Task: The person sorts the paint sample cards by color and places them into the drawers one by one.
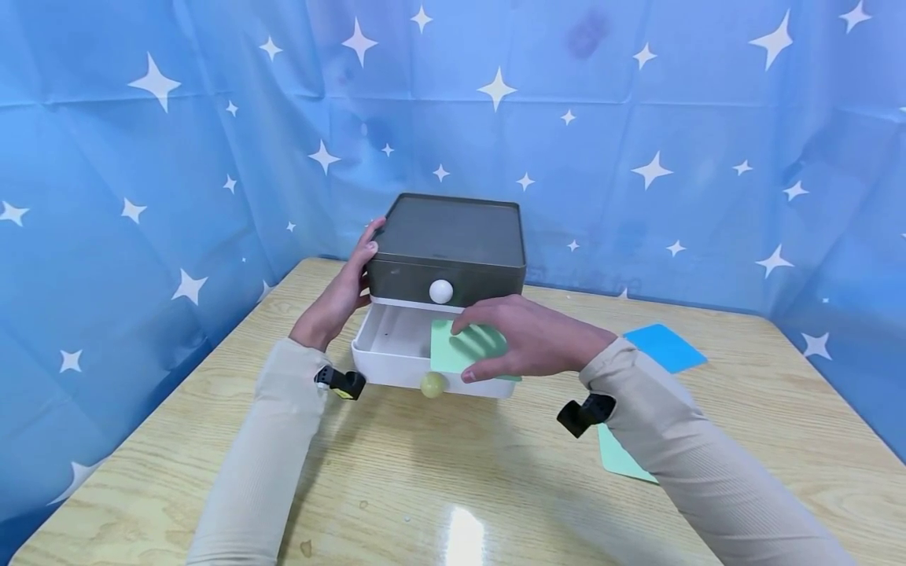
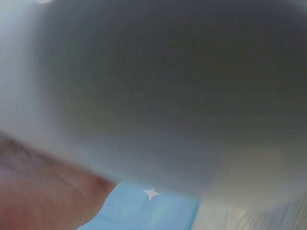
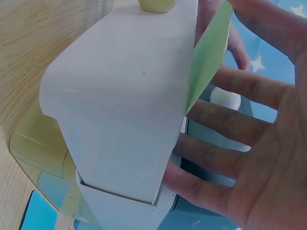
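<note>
The right hand (image 1: 527,339) is pinching a green card (image 1: 460,348) over the open white drawer (image 1: 385,346), while the left hand (image 1: 340,295) is lying flat against the grey box (image 1: 453,248). The card is riding on the drawer's front edge, so I reckon it could catch there and bend.

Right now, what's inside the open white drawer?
The white drawer shows bare floor on its left. The right hand holds a green card over the rest, hiding what's underneath.

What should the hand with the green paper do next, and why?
Probably lower the green card into the open white drawer and let go. The right hand holds it just over the drawer's front, while the left hand steadies the grey box.
</note>
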Available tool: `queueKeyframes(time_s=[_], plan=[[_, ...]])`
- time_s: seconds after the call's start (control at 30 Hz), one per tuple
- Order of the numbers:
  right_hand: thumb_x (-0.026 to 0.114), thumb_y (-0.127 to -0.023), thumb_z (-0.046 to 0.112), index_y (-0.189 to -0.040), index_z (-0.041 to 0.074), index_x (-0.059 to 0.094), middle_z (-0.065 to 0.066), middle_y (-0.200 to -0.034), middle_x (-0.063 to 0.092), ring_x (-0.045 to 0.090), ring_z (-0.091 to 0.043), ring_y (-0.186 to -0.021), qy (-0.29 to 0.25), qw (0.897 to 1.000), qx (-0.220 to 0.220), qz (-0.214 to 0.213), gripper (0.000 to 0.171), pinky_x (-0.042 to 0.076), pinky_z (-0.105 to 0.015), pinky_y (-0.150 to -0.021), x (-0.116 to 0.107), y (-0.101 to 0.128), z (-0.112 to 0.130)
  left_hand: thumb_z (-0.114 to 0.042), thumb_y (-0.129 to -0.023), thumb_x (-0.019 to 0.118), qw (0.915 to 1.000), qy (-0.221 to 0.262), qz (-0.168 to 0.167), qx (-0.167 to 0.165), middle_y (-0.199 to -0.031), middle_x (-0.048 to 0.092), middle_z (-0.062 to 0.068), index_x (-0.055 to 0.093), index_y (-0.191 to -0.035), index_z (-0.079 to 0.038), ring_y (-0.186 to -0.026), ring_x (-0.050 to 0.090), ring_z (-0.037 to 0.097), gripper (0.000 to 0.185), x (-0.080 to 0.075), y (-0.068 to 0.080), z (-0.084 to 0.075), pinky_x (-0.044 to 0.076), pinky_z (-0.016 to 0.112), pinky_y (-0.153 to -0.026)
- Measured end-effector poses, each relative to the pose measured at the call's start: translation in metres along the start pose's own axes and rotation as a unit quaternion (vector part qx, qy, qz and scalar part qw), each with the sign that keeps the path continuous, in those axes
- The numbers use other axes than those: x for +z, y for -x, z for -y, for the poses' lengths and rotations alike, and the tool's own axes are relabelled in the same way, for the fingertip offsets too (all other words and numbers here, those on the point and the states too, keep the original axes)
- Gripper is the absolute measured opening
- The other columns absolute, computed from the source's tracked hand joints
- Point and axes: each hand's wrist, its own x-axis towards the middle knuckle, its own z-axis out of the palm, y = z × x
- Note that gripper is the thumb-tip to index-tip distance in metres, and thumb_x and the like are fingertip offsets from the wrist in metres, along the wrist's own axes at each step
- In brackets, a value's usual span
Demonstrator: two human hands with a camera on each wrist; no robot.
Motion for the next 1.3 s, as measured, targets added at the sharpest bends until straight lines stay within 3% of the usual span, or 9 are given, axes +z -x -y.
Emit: queueKeyframes(time_s=[0.33, 0.77, 1.07, 1.3], plan=[[0.077, -0.089, 0.033, -0.131, 0.011, 0.063, -0.005, -0.129, 0.069, 0.068, -0.023, -0.114, -0.003, 0.999, -0.023, -0.029, 0.050, 0.053, -0.044, -0.098, 0.000, -0.001, -0.005, -0.058, -0.104, 0.018, 1.0000, -0.001, 0.003, -0.004, -0.171, -0.002, -0.001, 0.006, -0.152, -0.062, -0.154, 0.014, 0.045, 0.050, 0.001, 0.000, -0.001, 0.020, 0.069, -0.119], [0.080, -0.086, 0.029, -0.127, 0.015, 0.065, 0.001, -0.123, 0.071, 0.068, -0.021, -0.114, -0.019, 0.998, -0.026, -0.061, 0.045, 0.054, -0.043, -0.098, -0.008, 0.014, -0.010, -0.057, -0.105, 0.019, 0.9999, 0.012, 0.008, 0.002, -0.171, 0.000, 0.000, 0.006, -0.153, -0.060, -0.154, 0.014, 0.044, 0.050, 0.002, 0.001, -0.001, 0.019, 0.069, -0.119], [0.081, -0.085, 0.024, -0.122, 0.016, 0.068, 0.004, -0.115, 0.073, 0.070, -0.014, -0.104, -0.016, 0.994, -0.018, -0.109, 0.041, 0.056, -0.040, -0.090, -0.012, 0.042, -0.028, -0.058, -0.104, 0.018, 1.0000, 0.004, 0.004, 0.001, -0.170, 0.000, -0.001, 0.006, -0.152, -0.061, -0.154, 0.015, 0.043, 0.050, 0.000, 0.000, 0.001, 0.020, 0.069, -0.118], [0.080, -0.086, 0.026, -0.123, 0.019, 0.067, 0.005, -0.116, 0.073, 0.071, -0.014, -0.103, 0.008, 0.994, 0.051, -0.097, 0.040, 0.057, -0.042, -0.088, -0.013, 0.081, -0.051, -0.056, -0.105, 0.019, 0.9999, 0.011, 0.007, 0.003, -0.170, 0.001, -0.001, 0.006, -0.153, -0.060, -0.155, 0.015, 0.042, 0.050, 0.001, -0.001, 0.001, 0.019, 0.070, -0.119]])
